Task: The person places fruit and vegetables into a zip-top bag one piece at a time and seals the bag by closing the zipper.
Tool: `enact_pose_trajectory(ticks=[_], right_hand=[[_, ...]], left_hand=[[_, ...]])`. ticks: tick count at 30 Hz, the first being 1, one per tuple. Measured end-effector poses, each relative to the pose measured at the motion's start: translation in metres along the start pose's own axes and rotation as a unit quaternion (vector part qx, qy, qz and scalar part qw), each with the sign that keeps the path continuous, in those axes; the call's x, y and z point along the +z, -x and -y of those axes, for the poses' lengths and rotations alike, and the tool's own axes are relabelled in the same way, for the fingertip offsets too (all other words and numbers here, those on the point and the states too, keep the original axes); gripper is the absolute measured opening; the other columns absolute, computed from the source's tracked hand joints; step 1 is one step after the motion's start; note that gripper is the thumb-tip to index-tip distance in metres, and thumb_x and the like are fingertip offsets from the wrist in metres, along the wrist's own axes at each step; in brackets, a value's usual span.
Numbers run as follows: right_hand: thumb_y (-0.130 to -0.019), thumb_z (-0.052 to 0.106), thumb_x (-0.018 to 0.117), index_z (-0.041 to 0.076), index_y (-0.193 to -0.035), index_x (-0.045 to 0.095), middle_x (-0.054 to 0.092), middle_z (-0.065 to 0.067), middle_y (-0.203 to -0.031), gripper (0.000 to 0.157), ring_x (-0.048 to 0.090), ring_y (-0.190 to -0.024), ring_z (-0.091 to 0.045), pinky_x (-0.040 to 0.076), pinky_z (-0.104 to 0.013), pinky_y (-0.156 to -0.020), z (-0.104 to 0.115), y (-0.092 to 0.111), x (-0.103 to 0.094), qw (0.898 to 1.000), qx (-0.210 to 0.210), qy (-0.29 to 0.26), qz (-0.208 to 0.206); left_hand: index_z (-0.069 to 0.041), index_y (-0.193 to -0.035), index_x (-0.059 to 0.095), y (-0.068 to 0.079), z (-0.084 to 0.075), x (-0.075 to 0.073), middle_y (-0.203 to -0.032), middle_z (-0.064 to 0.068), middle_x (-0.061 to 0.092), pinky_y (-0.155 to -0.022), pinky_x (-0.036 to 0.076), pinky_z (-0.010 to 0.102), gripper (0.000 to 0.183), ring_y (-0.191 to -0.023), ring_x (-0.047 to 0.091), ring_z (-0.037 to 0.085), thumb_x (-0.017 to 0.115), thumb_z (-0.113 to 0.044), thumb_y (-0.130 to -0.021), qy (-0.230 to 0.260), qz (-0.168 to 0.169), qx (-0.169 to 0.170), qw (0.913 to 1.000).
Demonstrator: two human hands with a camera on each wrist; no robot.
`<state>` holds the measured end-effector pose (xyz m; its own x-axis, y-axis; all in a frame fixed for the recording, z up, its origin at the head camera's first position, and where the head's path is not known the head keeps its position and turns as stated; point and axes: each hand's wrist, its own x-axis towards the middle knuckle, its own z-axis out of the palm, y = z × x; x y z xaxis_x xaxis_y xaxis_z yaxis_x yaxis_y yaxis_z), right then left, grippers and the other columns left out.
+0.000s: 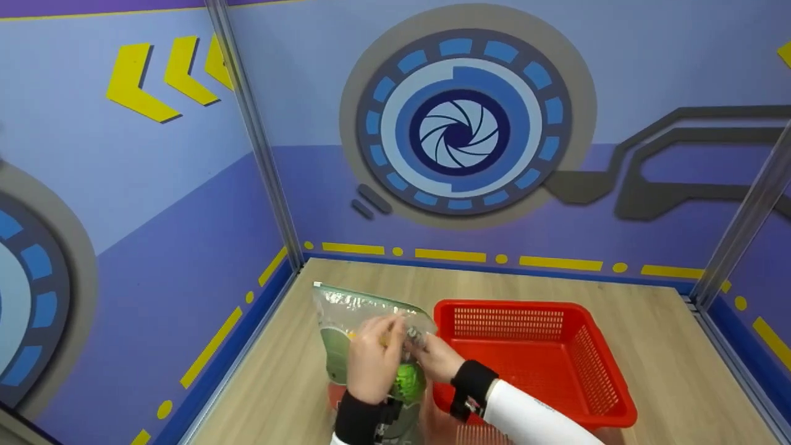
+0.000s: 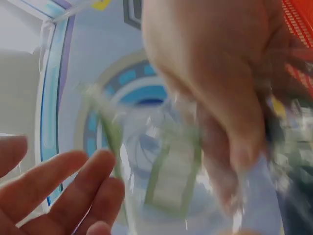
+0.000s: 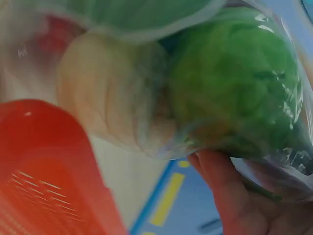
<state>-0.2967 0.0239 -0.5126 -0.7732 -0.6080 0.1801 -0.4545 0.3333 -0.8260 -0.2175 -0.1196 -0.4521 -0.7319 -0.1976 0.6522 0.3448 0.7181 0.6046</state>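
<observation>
A clear zip bag [image 1: 346, 303] with a green zip edge and a printed front stands upright left of the basket. Inside are a green leafy vegetable [image 3: 234, 83], a pale rounded item [image 3: 107, 93] and something red, blurred through the plastic. My right hand [image 1: 440, 358] reaches in from the right and pinches the bag's upper plastic between thumb and finger. In front of the bag's upper part is my left hand [image 1: 374, 355]. The left wrist view shows its fingers [image 2: 93, 171] loosely bent and spread beside the zip edge, with nothing between them.
A red plastic basket [image 1: 596, 352] with perforated sides stands right of the bag, under my right forearm. The light wooden table [image 1: 278, 364] is enclosed by printed blue and purple wall panels [image 1: 309, 185], with metal posts at the corners.
</observation>
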Motion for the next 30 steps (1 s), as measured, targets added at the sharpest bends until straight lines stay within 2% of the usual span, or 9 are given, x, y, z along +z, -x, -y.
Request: enact_pose_trajectory(ticks=[4,8,11,14,15,18,22,25,30], right_hand=[[-0.108,0.013,0.048,-0.001,-0.139,0.059,0.067,-0.028,-0.129,0.036,0.067,-0.113,-0.039,0.055,-0.051,-0.095,-0.016,-0.017,-0.008,0.999,0.039,-0.037,-0.007],[-0.106,0.007,0.047,0.000,-0.138,0.061,0.069,-0.025,-0.125,0.036,0.062,-0.080,-0.017,0.049,-0.028,-0.072,-0.032,-0.032,-0.018,0.997,0.065,-0.031,-0.013],[-0.107,0.007,0.047,-0.002,-0.135,0.063,0.071,-0.017,-0.097,0.034,0.045,-0.060,-0.007,0.039,-0.022,-0.058,-0.041,-0.041,-0.020,0.994,0.102,-0.038,-0.018],[-0.107,0.013,0.050,-0.006,-0.132,0.064,0.064,-0.011,-0.084,0.034,0.042,-0.056,-0.009,0.040,-0.023,-0.057,-0.044,-0.049,-0.016,0.987,0.145,-0.052,-0.052],[-0.107,0.015,0.051,-0.009,-0.131,0.063,0.064,-0.013,-0.084,0.035,0.049,-0.060,-0.011,0.044,-0.025,-0.061,-0.044,-0.052,-0.014,0.983,0.158,-0.062,-0.066],[-0.106,0.019,0.052,-0.014,-0.139,0.050,0.064,-0.031,-0.122,0.047,0.065,-0.096,-0.029,0.052,-0.037,-0.090,-0.043,-0.060,-0.009,0.968,0.193,-0.115,-0.113],[-0.106,0.024,0.049,-0.015,-0.154,0.024,0.031,-0.038,-0.158,0.067,0.038,-0.145,-0.050,0.032,-0.057,-0.120,-0.043,-0.066,-0.003,0.946,0.232,-0.176,-0.139],[-0.105,0.026,0.048,-0.017,-0.155,0.016,0.019,-0.038,-0.163,0.073,0.023,-0.152,-0.052,0.022,-0.059,-0.124,-0.045,-0.067,0.000,0.949,0.240,-0.156,-0.132],[-0.102,0.024,0.049,-0.018,-0.152,0.025,0.026,-0.039,-0.160,0.070,0.024,-0.151,-0.053,0.023,-0.059,-0.124,-0.044,-0.065,0.005,0.961,0.225,-0.115,-0.110]], left_hand=[[-0.006,-0.117,0.066,0.007,0.033,0.002,-0.115,0.015,0.061,-0.092,0.050,0.051,0.030,-0.107,0.059,0.034,0.077,-0.020,-0.092,-0.024,-0.013,-0.075,0.9968],[-0.008,-0.130,0.056,0.018,0.062,0.015,-0.140,0.023,0.047,-0.103,0.041,0.063,0.067,-0.127,0.045,0.045,0.090,-0.031,-0.078,-0.067,0.079,-0.121,0.9872],[-0.014,-0.148,0.049,0.023,0.075,0.025,-0.162,0.023,0.031,-0.110,0.031,0.073,0.092,-0.146,0.032,0.050,0.093,-0.039,-0.072,-0.082,0.150,-0.145,0.9744],[-0.018,-0.158,0.039,0.023,0.081,0.034,-0.169,0.023,0.019,-0.113,0.025,0.076,0.105,-0.152,0.022,0.052,0.094,-0.039,-0.071,-0.090,0.179,-0.171,0.9648],[-0.017,-0.159,0.037,0.022,0.083,0.037,-0.169,0.024,0.018,-0.114,0.024,0.075,0.107,-0.152,0.022,0.053,0.094,-0.039,-0.071,-0.092,0.181,-0.176,0.9633],[-0.014,-0.159,0.038,0.019,0.087,0.050,-0.167,0.027,0.021,-0.114,0.025,0.074,0.107,-0.151,0.024,0.054,0.094,-0.037,-0.071,-0.095,0.173,-0.180,0.9637],[-0.013,-0.157,0.042,0.012,0.095,0.068,-0.165,0.029,0.028,-0.115,0.027,0.071,0.102,-0.149,0.030,0.053,0.093,-0.036,-0.072,-0.108,0.163,-0.183,0.9634],[-0.013,-0.155,0.044,0.009,0.102,0.080,-0.163,0.028,0.032,-0.117,0.025,0.069,0.099,-0.147,0.034,0.053,0.093,-0.035,-0.072,-0.129,0.167,-0.200,0.9569],[-0.012,-0.153,0.048,0.007,0.112,0.094,-0.163,0.026,0.034,-0.121,0.018,0.067,0.094,-0.149,0.032,0.053,0.092,-0.039,-0.073,-0.172,0.186,-0.222,0.9416]])
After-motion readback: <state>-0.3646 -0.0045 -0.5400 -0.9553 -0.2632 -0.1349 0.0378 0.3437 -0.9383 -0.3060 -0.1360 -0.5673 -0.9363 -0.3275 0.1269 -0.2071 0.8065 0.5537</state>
